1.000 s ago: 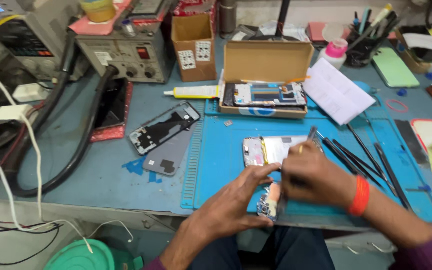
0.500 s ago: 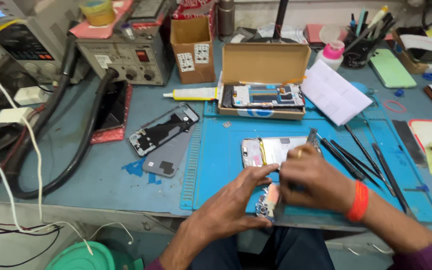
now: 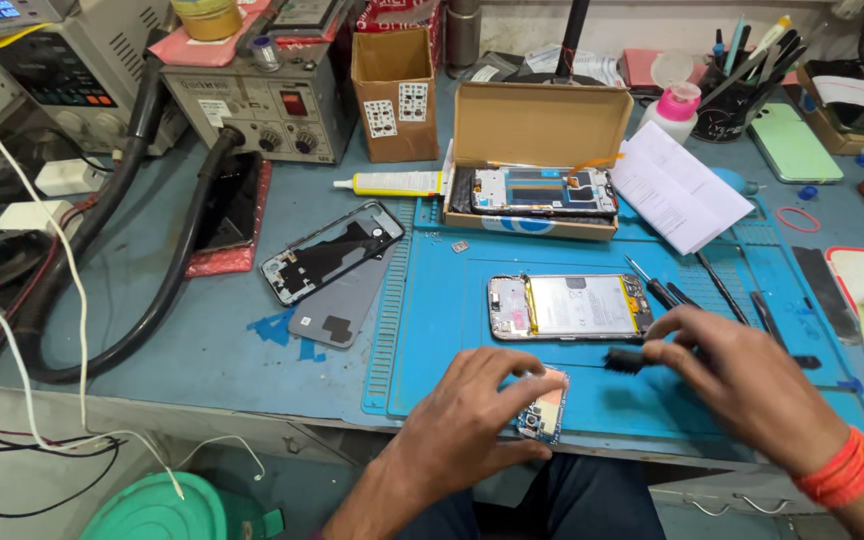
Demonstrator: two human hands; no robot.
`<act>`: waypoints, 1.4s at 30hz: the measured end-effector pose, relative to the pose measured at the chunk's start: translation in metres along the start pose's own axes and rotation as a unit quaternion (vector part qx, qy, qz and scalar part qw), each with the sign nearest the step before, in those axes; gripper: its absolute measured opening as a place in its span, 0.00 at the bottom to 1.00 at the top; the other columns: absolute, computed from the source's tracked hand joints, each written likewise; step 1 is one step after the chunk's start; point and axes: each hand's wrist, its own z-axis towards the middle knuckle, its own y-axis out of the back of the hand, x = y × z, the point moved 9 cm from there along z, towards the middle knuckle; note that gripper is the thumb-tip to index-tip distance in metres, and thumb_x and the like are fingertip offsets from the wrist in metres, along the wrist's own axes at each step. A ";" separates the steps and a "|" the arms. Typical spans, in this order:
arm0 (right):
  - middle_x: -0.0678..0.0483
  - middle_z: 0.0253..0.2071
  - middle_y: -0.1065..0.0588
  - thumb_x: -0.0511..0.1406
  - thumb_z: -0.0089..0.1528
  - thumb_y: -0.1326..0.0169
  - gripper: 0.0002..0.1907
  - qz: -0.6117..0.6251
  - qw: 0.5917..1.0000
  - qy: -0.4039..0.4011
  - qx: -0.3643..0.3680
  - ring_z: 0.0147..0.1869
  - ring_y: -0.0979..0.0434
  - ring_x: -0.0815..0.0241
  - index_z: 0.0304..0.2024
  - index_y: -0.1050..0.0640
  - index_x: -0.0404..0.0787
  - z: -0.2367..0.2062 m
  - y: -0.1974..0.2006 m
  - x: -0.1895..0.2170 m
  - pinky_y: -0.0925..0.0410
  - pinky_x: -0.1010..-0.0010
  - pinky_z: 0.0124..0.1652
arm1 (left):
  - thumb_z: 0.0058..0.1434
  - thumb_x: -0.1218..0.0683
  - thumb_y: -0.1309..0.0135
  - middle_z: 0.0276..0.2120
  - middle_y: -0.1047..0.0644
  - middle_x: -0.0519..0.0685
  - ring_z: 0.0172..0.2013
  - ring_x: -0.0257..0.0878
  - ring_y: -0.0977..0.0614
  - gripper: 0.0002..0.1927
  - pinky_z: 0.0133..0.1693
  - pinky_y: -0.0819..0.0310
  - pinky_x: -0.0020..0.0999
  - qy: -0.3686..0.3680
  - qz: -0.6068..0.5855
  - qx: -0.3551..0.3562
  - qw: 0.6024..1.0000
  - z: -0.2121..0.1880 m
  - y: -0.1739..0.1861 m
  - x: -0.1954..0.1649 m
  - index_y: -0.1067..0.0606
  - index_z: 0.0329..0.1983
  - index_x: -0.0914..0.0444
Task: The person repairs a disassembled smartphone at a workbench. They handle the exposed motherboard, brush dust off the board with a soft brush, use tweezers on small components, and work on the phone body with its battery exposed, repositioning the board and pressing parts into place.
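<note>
My left hand (image 3: 472, 420) pinches a small circuit board (image 3: 542, 408) and holds it on the blue work mat (image 3: 452, 320) near the front edge. Just right of it, my right hand (image 3: 742, 380), with an orange band at the wrist, grips a black brush (image 3: 624, 360) whose bristles point left toward the board. Behind both hands an opened phone (image 3: 567, 307) lies on the mat with its battery showing.
A cardboard box (image 3: 537, 125) holds a phone frame. A back cover (image 3: 330, 250) and grey plate (image 3: 342, 315) lie left of the mat. Screwdrivers (image 3: 732, 290) lie at right. A hot-air station (image 3: 262, 100) with black hoses (image 3: 152, 290) stands at the back left; a green bin (image 3: 162, 510) sits below.
My right hand has drawn back to the right, off the small board, with the brush now visible in it. My left hand still holds the board in the same place.
</note>
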 end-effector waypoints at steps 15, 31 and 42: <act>0.47 0.32 0.22 0.43 0.60 0.44 0.11 -0.085 0.989 0.121 -0.015 0.37 0.23 0.40 0.38 0.20 0.44 0.015 -0.059 0.062 0.32 0.51 0.33 | 0.54 0.47 0.32 0.52 0.20 0.40 0.53 0.43 0.24 0.17 0.55 0.35 0.43 -0.031 0.056 0.005 0.998 -0.006 -0.002 0.002 0.19 0.45 0.54; 0.48 0.33 0.22 0.47 0.59 0.43 0.14 -0.118 0.980 0.149 0.063 0.38 0.22 0.42 0.36 0.21 0.45 0.022 -0.051 0.057 0.31 0.52 0.35 | 0.55 0.47 0.31 0.50 0.19 0.39 0.52 0.41 0.23 0.14 0.54 0.36 0.41 -0.023 0.045 -0.006 0.999 -0.012 0.003 0.001 0.19 0.42 0.55; 0.49 0.32 0.23 0.46 0.59 0.43 0.13 -0.099 0.978 0.178 0.050 0.37 0.21 0.43 0.35 0.22 0.44 0.025 -0.060 0.074 0.31 0.54 0.33 | 0.55 0.48 0.31 0.50 0.19 0.38 0.50 0.41 0.23 0.14 0.53 0.36 0.41 -0.006 0.029 0.006 1.000 -0.009 -0.006 0.007 0.19 0.41 0.55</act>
